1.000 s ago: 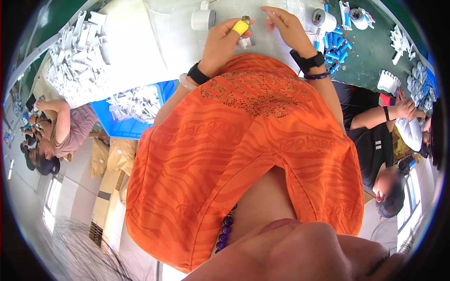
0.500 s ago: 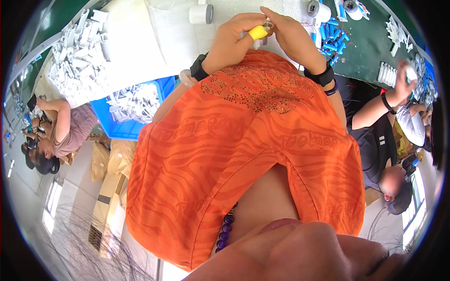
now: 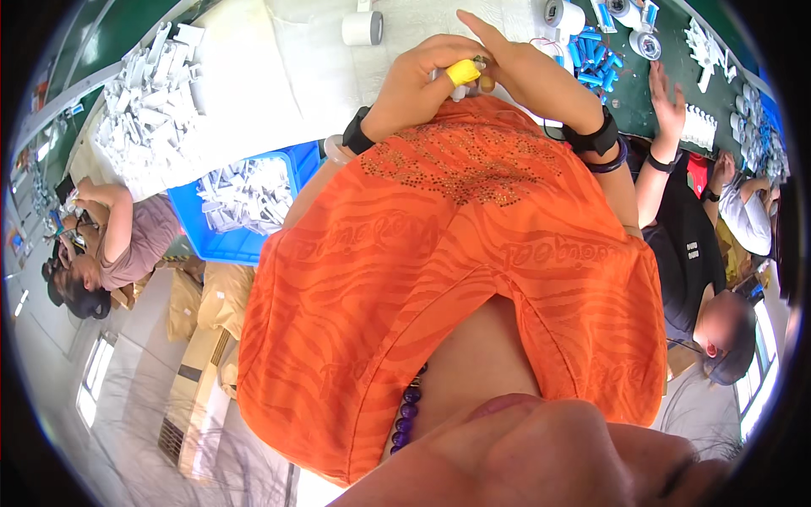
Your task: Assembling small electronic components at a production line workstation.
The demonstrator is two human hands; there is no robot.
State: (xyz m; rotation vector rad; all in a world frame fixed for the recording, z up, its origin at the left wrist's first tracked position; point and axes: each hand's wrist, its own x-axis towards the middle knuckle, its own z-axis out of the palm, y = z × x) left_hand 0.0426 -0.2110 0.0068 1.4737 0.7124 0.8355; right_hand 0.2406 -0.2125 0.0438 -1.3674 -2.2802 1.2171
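My left hand is closed at the table's near edge, just above my orange top. Its thumb carries a yellow wrap below the tip. Against it my right hand bends inward, one finger stretched up and away, the thumb meeting the left fingertips. Between the hands a small whitish part shows; most of it is hidden by my fingers, so its kind is unclear. Beyond my left hand a white cylinder with a grey end lies on the pale table cover.
White plastic parts are heaped at left, with more in a blue bin below. Blue cylindrical cells and white cylinders lie right. A co-worker's hand reaches over the green table. Another person works at left.
My hands stay together and my right thumb now shows beside the yellow wrap. The co-worker at right has moved a hand leftward over the green table; a white cylinder now stands near it.
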